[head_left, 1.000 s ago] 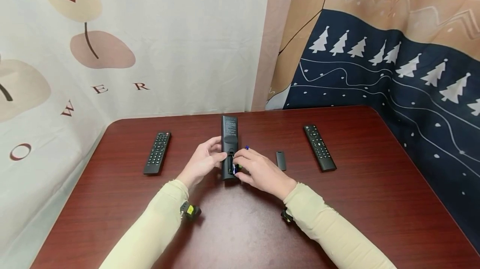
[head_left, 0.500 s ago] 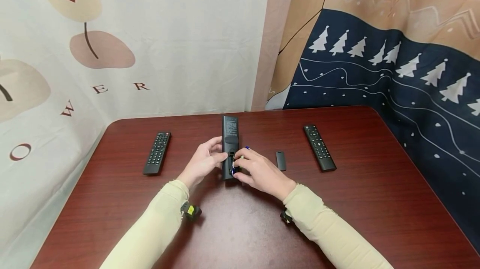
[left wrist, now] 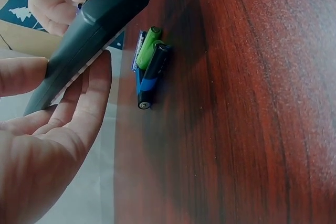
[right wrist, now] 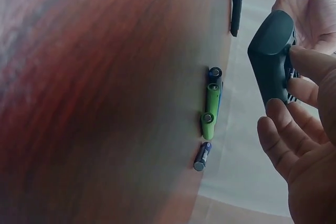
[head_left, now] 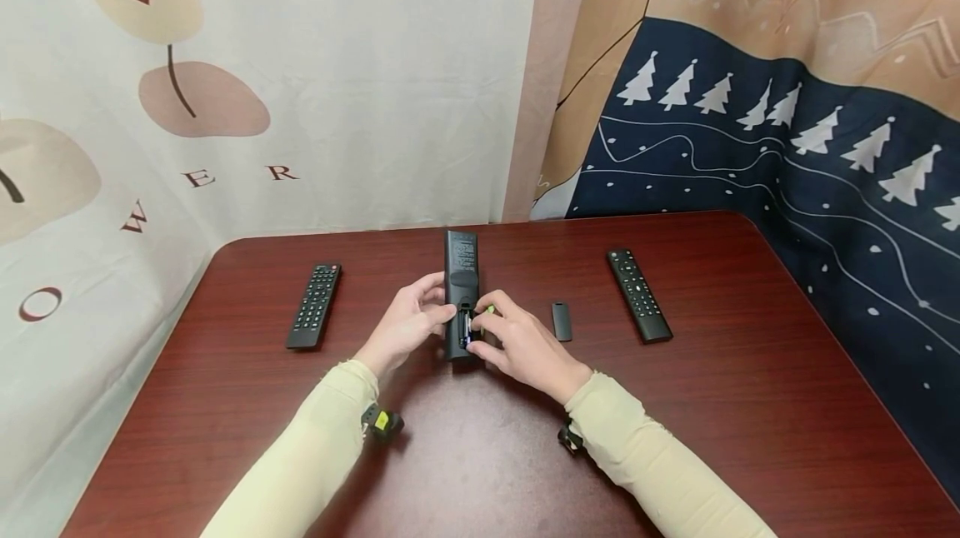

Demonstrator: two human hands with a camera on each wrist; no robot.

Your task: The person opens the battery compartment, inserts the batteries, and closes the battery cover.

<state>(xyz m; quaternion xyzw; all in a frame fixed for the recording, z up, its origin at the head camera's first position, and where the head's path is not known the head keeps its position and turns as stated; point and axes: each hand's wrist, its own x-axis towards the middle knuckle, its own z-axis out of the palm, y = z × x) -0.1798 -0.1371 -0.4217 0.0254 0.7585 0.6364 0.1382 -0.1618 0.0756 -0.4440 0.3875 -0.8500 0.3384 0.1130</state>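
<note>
My left hand (head_left: 405, 321) grips a black remote control (head_left: 461, 263) by its side, thumb on the edge and fingers beneath. The remote is raised off the table, back face up, its battery compartment uncovered. A slim battery (head_left: 467, 326) with a purple-blue end lies in that compartment. My right hand (head_left: 528, 346) pinches this battery between thumb and fingertips, partly covering it. Below the remote, the left wrist view has green batteries (left wrist: 149, 45) and a black-and-blue battery (left wrist: 153, 74) on the table. A separate dark blue battery (right wrist: 202, 156) appears in the right wrist view.
One black remote (head_left: 315, 306) lies buttons up on the left, another remote (head_left: 640, 296) on the right. Between the right hand and that remote is a small dark battery cover (head_left: 562, 321). Printed curtains (head_left: 375, 88) hang behind the table's back edge.
The remote has shifted very slightly right. My right fingers have shifted at the compartment, and the battery there shows more. The blue end behind my right hand is now hidden.
</note>
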